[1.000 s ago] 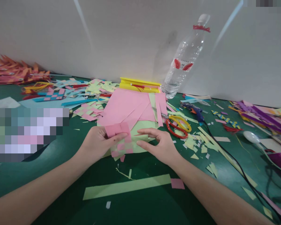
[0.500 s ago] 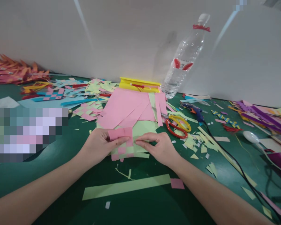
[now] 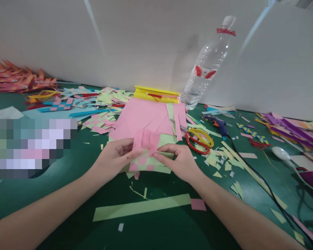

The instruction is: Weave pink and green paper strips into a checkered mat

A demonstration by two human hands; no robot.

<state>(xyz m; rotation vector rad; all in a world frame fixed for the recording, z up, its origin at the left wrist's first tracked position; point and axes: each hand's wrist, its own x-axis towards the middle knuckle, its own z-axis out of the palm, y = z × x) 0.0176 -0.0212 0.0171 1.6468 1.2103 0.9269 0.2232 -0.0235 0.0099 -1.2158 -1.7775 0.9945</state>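
Note:
Pink and pale green paper strips form a small woven paper piece [image 3: 142,160] held up before me, its lower part checkered and its upper part plain pink strips. My left hand [image 3: 117,154] grips its left side, thumb across the front and fingers behind. At its right edge my right hand [image 3: 178,158] pinches with thumb and forefinger, where the paper ends between the fingertips. Behind it lie a pink paper sheet [image 3: 138,113] and a pale green sheet [image 3: 169,139], partly covered. A loose green strip [image 3: 143,207] rests on the table nearer to me.
Red-and-yellow scissors [image 3: 198,140] lie right of the sheets. A clear bottle [image 3: 207,62] leans against the wall. Farther right are a blue glue gun [image 3: 216,123] with a black cord and a white spoon [image 3: 280,152]. Paper scraps [image 3: 216,158] litter the green table [image 3: 75,218].
The woven piece has moved slightly right, and its pink strips now stand up above the weave. My right hand has closed from a looser pose to a pinch at its right edge.

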